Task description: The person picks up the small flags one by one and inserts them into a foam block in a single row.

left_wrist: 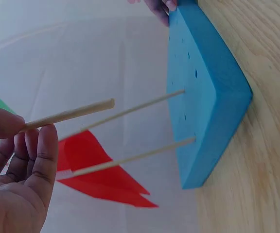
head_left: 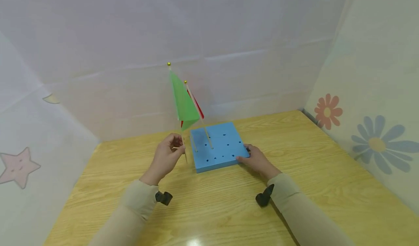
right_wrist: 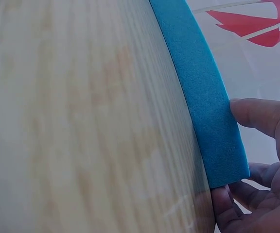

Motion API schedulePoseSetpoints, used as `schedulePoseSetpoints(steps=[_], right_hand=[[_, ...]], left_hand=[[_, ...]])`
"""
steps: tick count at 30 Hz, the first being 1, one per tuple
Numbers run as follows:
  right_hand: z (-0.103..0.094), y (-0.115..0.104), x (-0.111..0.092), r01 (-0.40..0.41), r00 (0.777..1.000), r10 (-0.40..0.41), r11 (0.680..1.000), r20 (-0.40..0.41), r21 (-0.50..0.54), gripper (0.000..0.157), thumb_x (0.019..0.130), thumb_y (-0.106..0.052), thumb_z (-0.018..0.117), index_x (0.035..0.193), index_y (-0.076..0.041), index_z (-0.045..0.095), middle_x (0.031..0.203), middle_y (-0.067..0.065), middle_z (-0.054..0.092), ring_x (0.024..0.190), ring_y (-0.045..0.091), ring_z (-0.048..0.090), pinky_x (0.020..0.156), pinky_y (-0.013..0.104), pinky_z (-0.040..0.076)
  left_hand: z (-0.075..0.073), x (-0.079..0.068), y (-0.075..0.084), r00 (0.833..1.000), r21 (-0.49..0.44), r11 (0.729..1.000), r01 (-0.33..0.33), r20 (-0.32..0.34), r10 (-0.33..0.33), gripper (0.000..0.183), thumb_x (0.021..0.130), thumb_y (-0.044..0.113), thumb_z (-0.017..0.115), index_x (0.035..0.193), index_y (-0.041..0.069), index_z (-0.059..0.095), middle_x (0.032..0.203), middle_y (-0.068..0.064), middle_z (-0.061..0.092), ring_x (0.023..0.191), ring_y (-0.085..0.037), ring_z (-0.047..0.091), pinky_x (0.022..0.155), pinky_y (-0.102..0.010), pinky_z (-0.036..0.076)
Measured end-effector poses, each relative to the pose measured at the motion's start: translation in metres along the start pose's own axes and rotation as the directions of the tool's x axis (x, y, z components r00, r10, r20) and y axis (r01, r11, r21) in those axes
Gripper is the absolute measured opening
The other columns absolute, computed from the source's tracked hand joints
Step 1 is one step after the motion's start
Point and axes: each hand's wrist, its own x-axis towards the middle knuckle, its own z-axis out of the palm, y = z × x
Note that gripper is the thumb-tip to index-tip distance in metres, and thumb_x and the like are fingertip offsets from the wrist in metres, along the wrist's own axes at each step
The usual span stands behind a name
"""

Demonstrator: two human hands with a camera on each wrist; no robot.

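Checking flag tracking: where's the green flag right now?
Head view: the green flag is off the blue foam block, just left of it, its stick pinched by the left hand.

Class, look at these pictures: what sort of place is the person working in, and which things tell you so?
Probably a small screened-off work booth, perhaps in a classroom or test room. A wooden table is closed in by pale sheets with flower stickers and a star sticker.
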Motion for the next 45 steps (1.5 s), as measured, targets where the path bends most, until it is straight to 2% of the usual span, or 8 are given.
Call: schedulePoseSetpoints(steps=[5, 12, 15, 21, 26, 33, 41, 45], right_hand=[[0.003, -0.001, 0.001, 0.006, 1.000, -0.006, 1.000, -0.004, 0.001, 0.074, 0.101, -0.021, 0.069, 0.156, 0.010, 0.030, 0.156, 0.035, 0.035, 0.139, 0.050, 0.041, 0.110, 0.059, 0.039], [0.008, -0.005, 0.000, 0.008, 1.000, -0.008, 1.000, -0.007, 0.010, 0.075, 0.101, -0.022, 0.069, 0.156, 0.010, 0.030, 0.156, 0.034, 0.034, 0.140, 0.050, 0.040, 0.112, 0.058, 0.038], [0.010, -0.006, 0.000, 0.003, 1.000, -0.002, 1.000, -0.011, 0.016, 0.075, 0.101, -0.021, 0.069, 0.156, 0.010, 0.030, 0.157, 0.034, 0.034, 0.140, 0.050, 0.040, 0.113, 0.058, 0.037], [0.010, -0.008, 0.000, 0.008, 1.000, -0.007, 0.999, -0.016, 0.034, 0.074, 0.100, -0.019, 0.069, 0.155, 0.011, 0.030, 0.156, 0.034, 0.034, 0.141, 0.050, 0.039, 0.113, 0.058, 0.037], [0.010, -0.006, 0.000, 0.000, 1.000, 0.001, 1.000, -0.021, 0.027, 0.073, 0.100, -0.019, 0.069, 0.155, 0.011, 0.031, 0.156, 0.034, 0.036, 0.140, 0.049, 0.040, 0.113, 0.058, 0.038], [0.009, -0.008, -0.003, 0.002, 1.000, -0.001, 0.999, -0.027, 0.033, 0.073, 0.100, -0.018, 0.069, 0.154, 0.012, 0.031, 0.155, 0.035, 0.037, 0.140, 0.049, 0.041, 0.113, 0.058, 0.037], [0.010, -0.014, -0.005, 0.005, 1.000, -0.004, 1.000, -0.029, 0.029, 0.073, 0.100, -0.019, 0.070, 0.153, 0.013, 0.033, 0.154, 0.035, 0.038, 0.140, 0.049, 0.041, 0.113, 0.058, 0.037], [0.010, -0.011, -0.004, 0.000, 0.999, 0.000, 1.000, -0.037, 0.014, 0.072, 0.101, -0.019, 0.069, 0.154, 0.012, 0.032, 0.155, 0.034, 0.037, 0.141, 0.048, 0.041, 0.114, 0.057, 0.037]], left_hand=[[0.014, 0.012, 0.002, 0.999, -0.038, 0.999, -0.033, -0.010, 0.032, 0.008, 0.102, 0.001, 0.060, 0.110, -0.003, 0.060, 0.101, -0.018, 0.063, 0.094, -0.028, 0.064, 0.083, -0.043, 0.058], [0.030, 0.021, 0.002, 0.999, -0.086, 0.995, -0.047, 0.004, 0.048, 0.007, 0.104, 0.002, 0.059, 0.110, -0.002, 0.060, 0.102, -0.023, 0.062, 0.090, -0.029, 0.064, 0.086, -0.053, 0.057], [0.036, 0.025, 0.004, 0.998, -0.072, 0.995, -0.063, 0.015, 0.064, 0.007, 0.104, 0.002, 0.059, 0.110, -0.002, 0.060, 0.103, -0.026, 0.063, 0.091, -0.029, 0.064, 0.085, -0.049, 0.058], [0.050, 0.035, 0.005, 0.996, -0.025, 0.996, -0.082, 0.028, 0.083, 0.008, 0.103, 0.003, 0.060, 0.110, -0.002, 0.062, 0.101, -0.017, 0.066, 0.092, -0.027, 0.065, 0.083, -0.041, 0.058], [0.063, 0.044, 0.009, 0.995, 0.012, 0.996, -0.090, 0.040, 0.090, 0.010, 0.104, 0.007, 0.061, 0.110, 0.000, 0.063, 0.104, -0.020, 0.068, 0.097, -0.028, 0.065, 0.084, -0.044, 0.057], [0.078, 0.055, 0.012, 0.996, 0.016, 0.997, -0.080, 0.052, 0.079, 0.011, 0.105, 0.009, 0.060, 0.112, 0.001, 0.063, 0.105, -0.017, 0.068, 0.100, -0.028, 0.064, 0.086, -0.044, 0.056], [0.084, 0.056, 0.012, 0.999, -0.029, 0.999, -0.046, 0.021, 0.047, 0.012, 0.106, 0.011, 0.059, 0.111, 0.000, 0.062, 0.105, -0.020, 0.067, 0.097, -0.027, 0.064, 0.086, -0.044, 0.056], [0.092, 0.062, 0.008, 0.998, 0.016, 0.998, -0.064, -0.001, 0.064, 0.013, 0.106, 0.011, 0.060, 0.112, 0.000, 0.063, 0.106, -0.016, 0.068, 0.100, -0.028, 0.064, 0.086, -0.044, 0.055]])
